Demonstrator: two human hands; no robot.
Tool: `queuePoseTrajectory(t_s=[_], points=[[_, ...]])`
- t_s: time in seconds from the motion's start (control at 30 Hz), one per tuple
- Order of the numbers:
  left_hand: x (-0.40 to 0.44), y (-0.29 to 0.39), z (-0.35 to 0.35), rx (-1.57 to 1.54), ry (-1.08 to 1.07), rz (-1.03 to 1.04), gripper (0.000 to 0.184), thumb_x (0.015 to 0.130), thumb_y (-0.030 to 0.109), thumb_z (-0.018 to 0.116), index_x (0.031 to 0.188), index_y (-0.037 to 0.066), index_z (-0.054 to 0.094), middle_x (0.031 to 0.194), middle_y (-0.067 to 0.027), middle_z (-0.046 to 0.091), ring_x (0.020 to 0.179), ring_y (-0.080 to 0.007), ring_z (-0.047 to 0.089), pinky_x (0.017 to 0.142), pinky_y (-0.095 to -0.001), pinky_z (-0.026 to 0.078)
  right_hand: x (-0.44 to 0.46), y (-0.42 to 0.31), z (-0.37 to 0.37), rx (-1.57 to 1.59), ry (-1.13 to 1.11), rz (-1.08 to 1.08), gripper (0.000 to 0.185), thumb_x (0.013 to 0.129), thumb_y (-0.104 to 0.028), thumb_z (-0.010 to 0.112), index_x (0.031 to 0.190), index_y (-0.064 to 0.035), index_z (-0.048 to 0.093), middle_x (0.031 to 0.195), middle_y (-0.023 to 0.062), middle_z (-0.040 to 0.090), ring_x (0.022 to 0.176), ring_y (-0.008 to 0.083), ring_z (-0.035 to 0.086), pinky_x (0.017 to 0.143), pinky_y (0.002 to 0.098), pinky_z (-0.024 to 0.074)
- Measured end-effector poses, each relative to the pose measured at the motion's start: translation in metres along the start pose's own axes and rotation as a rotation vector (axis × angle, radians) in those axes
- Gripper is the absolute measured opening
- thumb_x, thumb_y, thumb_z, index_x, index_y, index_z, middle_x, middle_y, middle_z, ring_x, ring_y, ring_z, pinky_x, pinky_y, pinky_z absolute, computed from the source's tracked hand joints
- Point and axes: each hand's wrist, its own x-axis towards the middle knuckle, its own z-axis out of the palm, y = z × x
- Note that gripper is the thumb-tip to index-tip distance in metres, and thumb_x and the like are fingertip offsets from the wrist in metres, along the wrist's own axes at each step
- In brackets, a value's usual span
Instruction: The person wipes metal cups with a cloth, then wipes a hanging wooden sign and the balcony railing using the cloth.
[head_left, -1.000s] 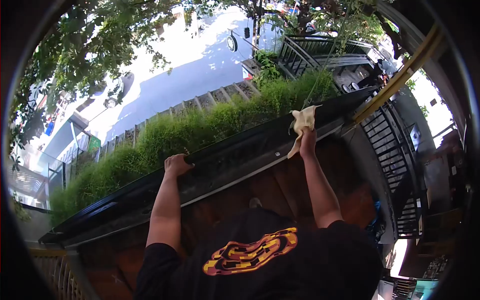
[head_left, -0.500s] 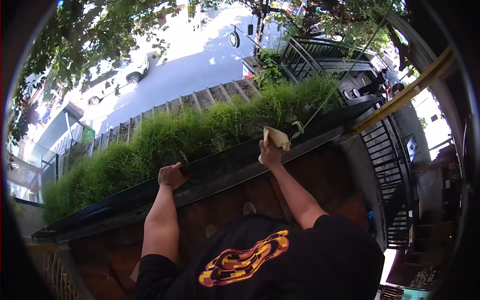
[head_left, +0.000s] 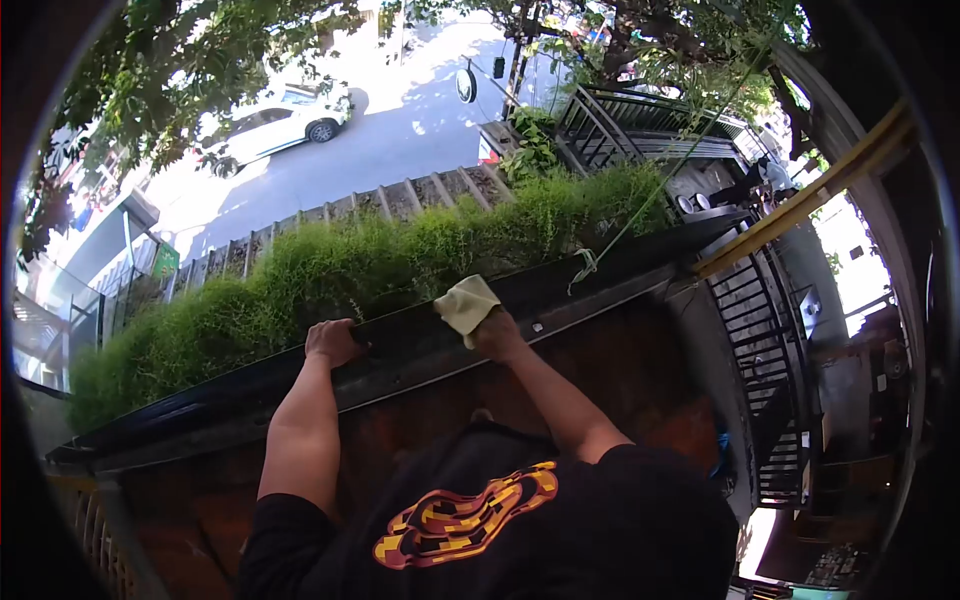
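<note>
One cloth (head_left: pixel 468 304) in R hand (head_left: pixel 495 336), L hand (head_left: pixel 333 342) on blk ledge (head_left: pixel 405 335)

- Bare right hand (head_left: pixel 497 337), fingers partly hidden by folded pale-yellow cloth (head_left: pixel 470 304)
- White car (head_left: pixel 268 136) partly covered by green tree leaves (head_left: pixel 215 60)
- Black short-sleeved T-shirt (head_left: pixel 610 530) cut off by bottom edge
- Green rectangular sign (head_left: pixel 166 262) too small to read

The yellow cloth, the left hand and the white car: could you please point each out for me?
Yellow cloth (head_left: pixel 469 306): head view, on its spread face.
Left hand (head_left: pixel 332 342): head view, on its back.
White car (head_left: pixel 272 138): head view, on its side.
</note>
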Motion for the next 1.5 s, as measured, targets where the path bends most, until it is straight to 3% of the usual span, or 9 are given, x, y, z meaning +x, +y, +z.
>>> queuePoseTrajectory(t_s=[0.1, 0.2, 0.37, 0.47, 0.67, 0.83, 1.13, 1.27, 1.5], points=[[0.001, -0.003, 0.000, -0.020, 0.012, 0.015, 0.055, 0.075, 0.063, 0.074, 0.108, 0.018, 0.074, 0.103, -0.0108, 0.076, 0.104, -0.0300, 0.071, 0.093, -0.0437, 0.055, -0.011, 0.053, -0.069, -0.118, -0.201, 0.295, 0.051, 0.086, -0.030, 0.063, 0.135, -0.0176, 0.059, 0.144, 0.0148, 0.053, 0.135, 0.0366, 0.048, 0.111, 0.0461, 0.0423], [-0.004, -0.013, 0.016, -0.073, 0.025, 0.028, 0.060, 0.072, 0.062, 0.075, 0.111, 0.017, 0.075, 0.102, -0.0137, 0.076, 0.102, -0.0328, 0.071, 0.093, -0.0452, 0.054, -0.040, 0.171, -0.104, -0.044, -0.317, 0.804, 0.045, 0.102, -0.041, 0.047, 0.134, -0.0110, 0.059, 0.129, 0.0201, 0.064, 0.119, 0.0422, 0.058, 0.100, 0.0512, 0.0461], [0.007, -0.012, 0.010, -0.032, 0.019, 0.023, 0.059, 0.073, 0.061, 0.075, 0.112, 0.016, 0.075, 0.101, -0.0140, 0.076, 0.100, -0.0328, 0.072, 0.091, -0.0443, 0.055, -0.021, 0.140, -0.032, -0.034, -0.112, 0.805, 0.053, 0.105, -0.046, 0.043, 0.130, -0.0020, 0.059, 0.125, 0.0255, 0.064, 0.119, 0.0448, 0.058, 0.100, 0.0532, 0.0445], [0.004, -0.010, 0.005, -0.059, 0.026, 0.024, 0.059, 0.073, 0.061, 0.075, 0.112, 0.016, 0.075, 0.100, -0.0140, 0.076, 0.100, -0.0323, 0.072, 0.091, -0.0438, 0.055, 0.018, 0.016, 0.032, 0.091, 0.283, 0.247, 0.042, 0.104, -0.033, 0.048, 0.122, 0.0034, 0.059, 0.118, 0.0279, 0.063, 0.113, 0.0482, 0.058, 0.098, 0.0532, 0.0447], [0.000, -0.003, 0.000, -0.003, 0.035, 0.028, 0.057, 0.077, 0.063, 0.072, 0.111, 0.018, 0.075, 0.099, -0.0125, 0.076, 0.097, -0.0300, 0.072, 0.088, -0.0436, 0.056, 0.035, -0.123, 0.090, 0.427, -0.142, 0.035, 0.048, 0.089, -0.025, 0.064, 0.132, -0.0039, 0.060, 0.123, 0.0176, 0.066, 0.112, 0.0393, 0.062, 0.099, 0.0493, 0.0465], [0.000, -0.004, 0.004, -0.016, 0.037, 0.015, 0.055, 0.076, 0.063, 0.073, 0.106, 0.018, 0.074, 0.099, -0.0117, 0.076, 0.098, -0.0314, 0.072, 0.088, -0.0445, 0.056, 0.033, -0.064, -0.002, 0.148, -0.034, -0.083, 0.053, 0.089, -0.024, 0.068, 0.141, -0.0266, 0.060, 0.131, 0.0077, 0.066, 0.112, 0.0287, 0.065, 0.097, 0.0452, 0.0506], [0.005, -0.015, 0.010, -0.079, 0.072, 0.057, 0.050, 0.075, 0.061, 0.075, 0.095, 0.015, 0.074, 0.089, -0.0107, 0.076, 0.093, -0.0309, 0.073, 0.086, -0.0445, 0.055, -0.025, 0.169, -0.084, -0.516, 0.131, 0.733, 0.047, 0.099, -0.026, 0.056, 0.140, -0.0030, 0.053, 0.138, 0.0194, 0.057, 0.132, 0.0401, 0.048, 0.116, 0.0529, 0.0315], [0.004, -0.015, 0.008, -0.074, 0.033, 0.051, 0.050, 0.076, 0.061, 0.073, 0.096, 0.015, 0.074, 0.091, -0.0111, 0.076, 0.093, -0.0308, 0.073, 0.086, -0.0442, 0.055, -0.001, 0.142, -0.026, -0.151, 0.037, 0.533, 0.038, 0.100, -0.025, 0.053, 0.131, -0.0036, 0.058, 0.127, 0.0214, 0.060, 0.128, 0.0423, 0.049, 0.108, 0.0543, 0.0353], [-0.002, -0.012, 0.006, 0.043, 0.018, 0.046, 0.048, 0.081, 0.057, 0.071, 0.106, 0.016, 0.073, 0.098, -0.0092, 0.076, 0.095, -0.0295, 0.074, 0.084, -0.0428, 0.058, 0.071, -0.110, 0.065, 0.212, -0.030, -0.111, 0.039, 0.095, -0.026, 0.060, 0.129, -0.0056, 0.058, 0.137, 0.0160, 0.056, 0.137, 0.0394, 0.042, 0.118, 0.0565, 0.0234]])
